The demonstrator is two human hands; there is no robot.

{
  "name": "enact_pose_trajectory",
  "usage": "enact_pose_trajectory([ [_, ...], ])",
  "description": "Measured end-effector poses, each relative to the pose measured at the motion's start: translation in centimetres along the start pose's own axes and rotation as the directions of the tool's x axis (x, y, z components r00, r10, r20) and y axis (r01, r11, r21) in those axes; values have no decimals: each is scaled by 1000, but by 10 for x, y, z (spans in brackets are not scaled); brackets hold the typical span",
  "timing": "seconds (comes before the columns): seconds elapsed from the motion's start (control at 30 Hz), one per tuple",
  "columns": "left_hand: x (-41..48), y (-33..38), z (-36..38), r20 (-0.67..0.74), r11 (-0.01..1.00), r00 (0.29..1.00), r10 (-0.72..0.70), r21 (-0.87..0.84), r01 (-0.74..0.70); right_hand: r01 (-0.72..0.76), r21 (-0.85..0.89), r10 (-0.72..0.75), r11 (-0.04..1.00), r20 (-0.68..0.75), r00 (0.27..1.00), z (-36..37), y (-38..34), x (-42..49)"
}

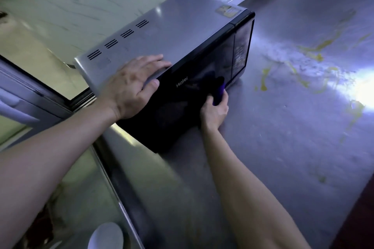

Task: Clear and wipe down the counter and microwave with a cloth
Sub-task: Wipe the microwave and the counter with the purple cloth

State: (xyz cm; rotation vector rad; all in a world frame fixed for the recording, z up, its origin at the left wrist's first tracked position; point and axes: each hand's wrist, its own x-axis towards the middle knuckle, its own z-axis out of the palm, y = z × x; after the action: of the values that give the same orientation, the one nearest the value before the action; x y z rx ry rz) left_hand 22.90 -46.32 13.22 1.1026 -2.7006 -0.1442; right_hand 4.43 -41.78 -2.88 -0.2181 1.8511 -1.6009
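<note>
One microwave (182,32) stands on the steel table (283,127). Two hands are on it. The left hand (131,89) lies flat on its top front edge, grip wide, fingers straight. The right hand (213,112) has its grip closed round what seems one blue cloth (219,95), pressed to the microwave's dark front. Several yellow smears (264,85) streak the table nearby.

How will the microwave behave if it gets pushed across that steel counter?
Probably heavy and rigid: the microwave is a boxy, metal-topped unit, so it should slide rather than flex. The smooth steel counter looks slick, so it may skid. The left hand pressing flat on its top likely steadies it. It is low and wide, so tipping seems unlikely.
</note>
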Motion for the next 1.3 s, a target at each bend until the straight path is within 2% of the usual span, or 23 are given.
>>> enact_pose_trajectory([
  [0.07, -2, -2, 2, -81, 998, 995, -59, -28, 57, -22, 45, 23, 999, -20, 1000, 8, 2, -39],
  [0.17, -11, -3, 3, -297, 974, 928, -224, -99, 204, 76, 103, -88, 992, 115, 990, 11, 37, -158],
  [0.23, -29, -8, 2, -347, 959, 895, -281, -137, 248, 129, 145, -157, 981, 203, 967, 5, 44, -203],
  [0.3, -54, -21, 3, -309, 963, 913, -268, -107, 247, 245, 200, -280, 949, 170, 945, 10, 25, -187],
  [0.37, -77, -38, 8, -230, 970, 942, -244, -45, 240, 361, 187, -370, 914, 13, 929, 16, -10, -138],
  [0.43, -90, -50, 16, -165, 970, 956, -243, -36, 240, 388, 132, -379, 912, -94, 921, 18, -54, -89],
  [0.5, -91, -55, 23, -145, 971, 961, -237, -65, 230, 348, 127, -328, 929, -155, 932, 20, -79, -80],
  [0.53, -90, -56, 25, -139, 970, 961, -241, -79, 232, 354, 149, -332, 923, -151, 931, 23, -79, -96],
  [0.57, -91, -56, 26, -139, 967, 959, -248, -91, 237, 418, 167, -398, 893, -138, 907, 25, -71, -122],
  [0.67, -94, -56, 26, -167, 972, 959, -229, -98, 215, 567, 193, -586, 801, 57, 809, 23, -24, -212],
  [0.7, -94, -56, 26, -160, 971, 961, -227, -106, 212, 585, 187, -610, 789, 119, 783, 18, -18, -222],
  [0.77, -93, -54, 24, -144, 962, 956, -256, -136, 237, 637, 171, -658, 751, 128, 742, 14, -31, -195],
  [0.8, -92, -54, 23, -135, 956, 953, -270, -152, 250, 638, 152, -654, 755, 100, 750, 15, -42, -167],
  [0.87, -90, -52, 23, -116, 947, 951, -286, -189, 261, 573, 75, -574, 816, 0, 819, 13, -71, -114],
  [0.93, -91, -50, 24, -107, 936, 950, -295, -231, 265, 492, 58, -490, 869, -42, 871, 17, -83, -104],
  [1.0, -91, -51, 26, -129, 925, 945, -300, -283, 255, 542, 108, -542, 833, -35, 840, 23, -65, -144],
  [1.1, -93, -58, 29, -156, 939, 954, -255, -275, 206, 622, 181, -647, 762, 165, 744, 19, -11, -233],
  [1.17, -93, -62, 29, -156, 950, 961, -230, -251, 187, 649, 192, -677, 736, 253, 691, 12, 0, -237],
  [1.23, -91, -59, 28, -137, 936, 958, -251, -286, 204, 645, 168, -666, 746, 220, 713, 10, -6, -197],
  [1.3, -88, -53, 27, -116, 905, 946, -303, -346, 247, 585, 140, -600, 799, 108, 793, 10, -22, -156],
])
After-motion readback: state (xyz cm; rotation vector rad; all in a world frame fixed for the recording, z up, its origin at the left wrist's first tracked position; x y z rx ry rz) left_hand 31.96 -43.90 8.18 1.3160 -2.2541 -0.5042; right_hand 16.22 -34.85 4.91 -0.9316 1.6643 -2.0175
